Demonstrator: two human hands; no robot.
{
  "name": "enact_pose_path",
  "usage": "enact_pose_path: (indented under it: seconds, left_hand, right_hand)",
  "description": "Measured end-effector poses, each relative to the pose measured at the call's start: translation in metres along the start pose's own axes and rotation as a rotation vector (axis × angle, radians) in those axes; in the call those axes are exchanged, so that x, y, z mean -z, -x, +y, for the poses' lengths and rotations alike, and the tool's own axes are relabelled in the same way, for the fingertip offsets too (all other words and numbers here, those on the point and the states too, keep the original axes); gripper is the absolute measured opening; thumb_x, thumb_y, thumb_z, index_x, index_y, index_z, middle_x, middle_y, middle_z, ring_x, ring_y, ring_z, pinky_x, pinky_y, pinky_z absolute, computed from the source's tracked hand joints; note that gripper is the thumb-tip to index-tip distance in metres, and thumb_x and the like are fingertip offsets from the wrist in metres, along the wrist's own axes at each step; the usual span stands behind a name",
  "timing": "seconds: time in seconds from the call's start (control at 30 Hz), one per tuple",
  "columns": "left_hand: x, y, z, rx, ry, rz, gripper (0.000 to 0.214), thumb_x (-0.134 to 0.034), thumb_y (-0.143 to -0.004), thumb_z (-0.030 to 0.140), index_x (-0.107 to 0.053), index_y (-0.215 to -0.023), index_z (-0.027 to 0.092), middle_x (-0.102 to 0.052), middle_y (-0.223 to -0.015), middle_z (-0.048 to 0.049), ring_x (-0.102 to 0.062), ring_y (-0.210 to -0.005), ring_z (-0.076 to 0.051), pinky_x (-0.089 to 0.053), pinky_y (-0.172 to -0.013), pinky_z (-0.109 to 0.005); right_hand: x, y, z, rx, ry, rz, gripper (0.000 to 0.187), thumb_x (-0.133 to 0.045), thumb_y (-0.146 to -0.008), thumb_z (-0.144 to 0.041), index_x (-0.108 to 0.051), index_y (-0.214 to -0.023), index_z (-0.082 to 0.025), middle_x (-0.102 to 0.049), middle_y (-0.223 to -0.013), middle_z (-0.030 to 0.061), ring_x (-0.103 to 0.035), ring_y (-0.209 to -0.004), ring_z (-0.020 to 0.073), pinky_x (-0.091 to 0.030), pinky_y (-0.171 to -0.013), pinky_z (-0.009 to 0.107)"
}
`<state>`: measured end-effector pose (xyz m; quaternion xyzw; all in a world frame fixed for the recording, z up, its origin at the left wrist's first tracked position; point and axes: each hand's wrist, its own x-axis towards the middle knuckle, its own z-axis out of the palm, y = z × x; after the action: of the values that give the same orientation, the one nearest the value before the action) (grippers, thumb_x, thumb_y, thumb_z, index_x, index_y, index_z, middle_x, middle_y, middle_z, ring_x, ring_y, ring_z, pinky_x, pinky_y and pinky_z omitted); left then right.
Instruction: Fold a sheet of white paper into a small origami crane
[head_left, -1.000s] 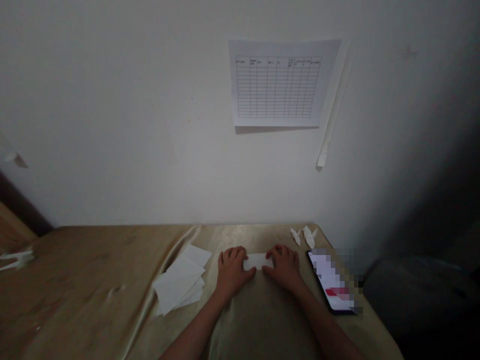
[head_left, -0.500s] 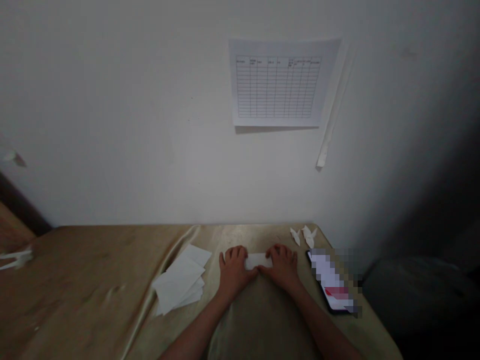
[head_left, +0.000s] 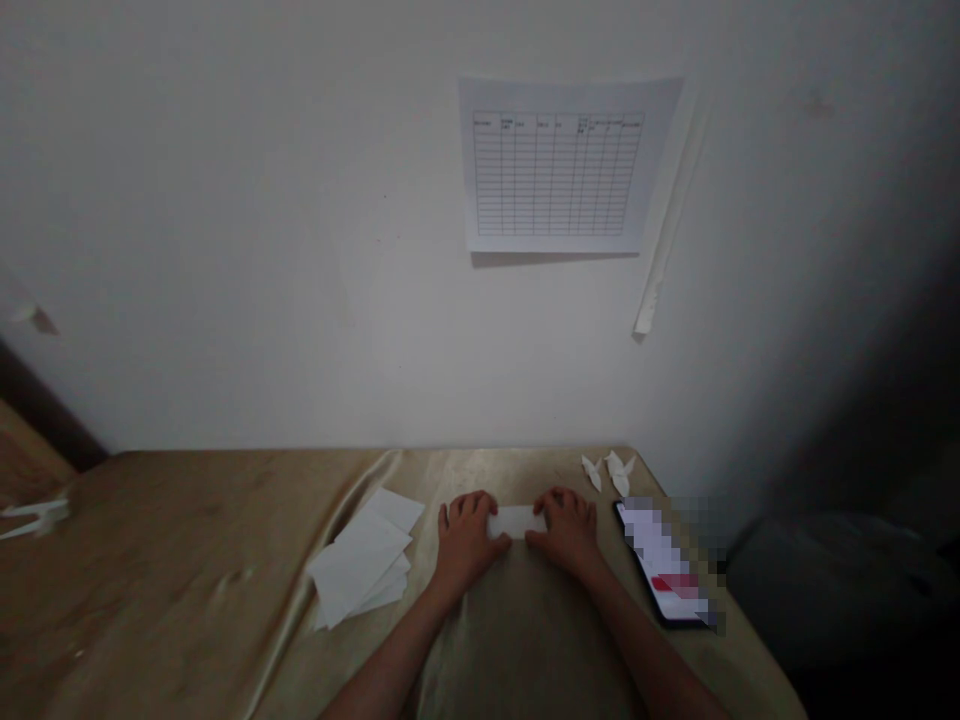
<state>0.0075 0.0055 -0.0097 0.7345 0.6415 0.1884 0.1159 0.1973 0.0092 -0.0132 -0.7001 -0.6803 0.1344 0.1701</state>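
A small white folded piece of paper (head_left: 517, 521) lies on the cloth-covered table between my hands. My left hand (head_left: 469, 535) holds its left end, thumb along the near edge and fingers curled at the far side. At the right end, my right hand (head_left: 568, 530) grips it the same way. The paper's ends are hidden under my fingers. To the left of my left hand lies a loose stack of white paper sheets (head_left: 364, 560). Two small folded paper shapes (head_left: 619, 472) rest at the back right, beyond my right hand.
A phone (head_left: 664, 570) with its screen lit, partly blurred out, lies near the table's right edge. The gold cloth (head_left: 172, 560) has a raised fold left of the sheets. Behind the table rises a wall with a printed table sheet (head_left: 559, 170) on it.
My thumbs have slid apart along the near edge of the paper, from nearly touching in the middle toward its two ends. The paper itself stays in place.
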Motion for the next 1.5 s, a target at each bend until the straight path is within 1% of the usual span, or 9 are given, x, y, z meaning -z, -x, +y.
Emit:
enact_pose_path:
  seconds: [0.23,0.47,0.83,1.0,1.13,1.23,1.3,1.4,1.5]
  left_hand:
    - [0.011,-0.002,-0.008,-0.014,0.032,-0.075,0.035,-0.065,-0.073,0.029,-0.061,-0.107,0.033,-0.06,-0.135,0.0029,-0.041,-0.135,-0.028,-0.018,-0.117,-0.052]
    - [0.012,-0.008,-0.022,-0.024,0.055,-0.127,0.045,-0.065,-0.071,0.022,-0.063,-0.113,0.039,-0.057,-0.143,0.0082,-0.042,-0.137,-0.025,-0.023,-0.115,-0.047]
    - [0.014,-0.01,-0.034,-0.058,0.072,-0.139,0.048,-0.066,-0.073,0.02,-0.067,-0.116,0.041,-0.058,-0.144,0.0078,-0.045,-0.136,-0.024,-0.027,-0.115,-0.046]
    - [0.014,-0.008,-0.041,-0.13,0.064,-0.119,0.045,-0.067,-0.075,0.025,-0.069,-0.117,0.041,-0.059,-0.144,0.0065,-0.046,-0.135,-0.026,-0.028,-0.115,-0.048]
    - [0.013,-0.007,-0.045,-0.175,0.063,-0.122,0.046,-0.073,-0.074,0.035,-0.068,-0.12,0.04,-0.057,-0.146,0.0045,-0.043,-0.137,-0.028,-0.027,-0.115,-0.05]
    - [0.013,-0.007,-0.043,-0.178,0.054,-0.13,0.049,-0.075,-0.073,0.035,-0.067,-0.121,0.039,-0.058,-0.146,0.0039,-0.043,-0.137,-0.029,-0.025,-0.116,-0.05]
    - [0.015,-0.008,-0.041,-0.172,0.057,-0.13,0.046,-0.073,-0.076,0.035,-0.068,-0.121,0.039,-0.06,-0.143,0.0042,-0.043,-0.137,-0.028,-0.025,-0.116,-0.049]
    - [0.016,-0.008,-0.041,-0.171,0.063,-0.13,0.039,-0.071,-0.08,0.036,-0.069,-0.119,0.039,-0.063,-0.14,0.0052,-0.044,-0.136,-0.027,-0.026,-0.116,-0.048]
    - [0.016,-0.009,-0.043,-0.185,0.064,-0.134,0.036,-0.07,-0.083,0.038,-0.069,-0.119,0.04,-0.064,-0.139,0.0058,-0.044,-0.136,-0.027,-0.027,-0.116,-0.048]
  right_hand:
    - [-0.001,-0.005,0.009,0.001,-0.034,-0.021,0.04,-0.07,-0.07,-0.031,-0.067,-0.11,-0.032,-0.052,-0.135,0.0055,-0.04,-0.133,0.0311,-0.017,-0.113,0.047]
    - [0.001,-0.011,0.021,0.018,-0.083,-0.064,0.045,-0.065,-0.069,-0.022,-0.068,-0.113,-0.033,-0.052,-0.136,0.0045,-0.042,-0.132,0.0271,-0.02,-0.113,0.041]
    - [0.0,-0.012,0.025,0.034,-0.046,-0.084,0.052,-0.062,-0.072,-0.02,-0.066,-0.122,-0.033,-0.051,-0.141,0.0049,-0.04,-0.136,0.0253,-0.021,-0.114,0.039]
    - [-0.001,-0.009,0.029,0.078,-0.037,-0.075,0.051,-0.057,-0.078,-0.019,-0.064,-0.127,-0.033,-0.049,-0.145,0.006,-0.038,-0.14,0.0247,-0.021,-0.115,0.042]
    - [0.002,-0.008,0.035,0.147,-0.056,-0.103,0.048,-0.048,-0.087,-0.018,-0.063,-0.129,-0.035,-0.043,-0.154,0.0009,-0.034,-0.143,0.0236,-0.019,-0.118,0.047]
    - [0.006,-0.006,0.037,0.173,-0.097,-0.157,0.048,-0.057,-0.085,-0.027,-0.061,-0.132,-0.036,-0.038,-0.159,-0.0024,-0.026,-0.148,0.0273,-0.012,-0.12,0.052]
    - [0.01,-0.003,0.036,0.202,-0.122,-0.185,0.057,-0.065,-0.079,-0.032,-0.058,-0.136,-0.035,-0.039,-0.158,-0.0011,-0.022,-0.149,0.03,-0.006,-0.121,0.056]
    - [0.014,0.001,0.033,0.215,-0.158,-0.181,0.058,-0.066,-0.079,-0.034,-0.058,-0.136,-0.033,-0.044,-0.155,0.0014,-0.021,-0.15,0.0308,-0.001,-0.12,0.061]
    - [0.014,0.004,0.03,0.223,-0.201,-0.163,0.053,-0.066,-0.08,-0.032,-0.061,-0.133,-0.032,-0.05,-0.151,0.0026,-0.023,-0.15,0.0295,0.0,-0.12,0.062]
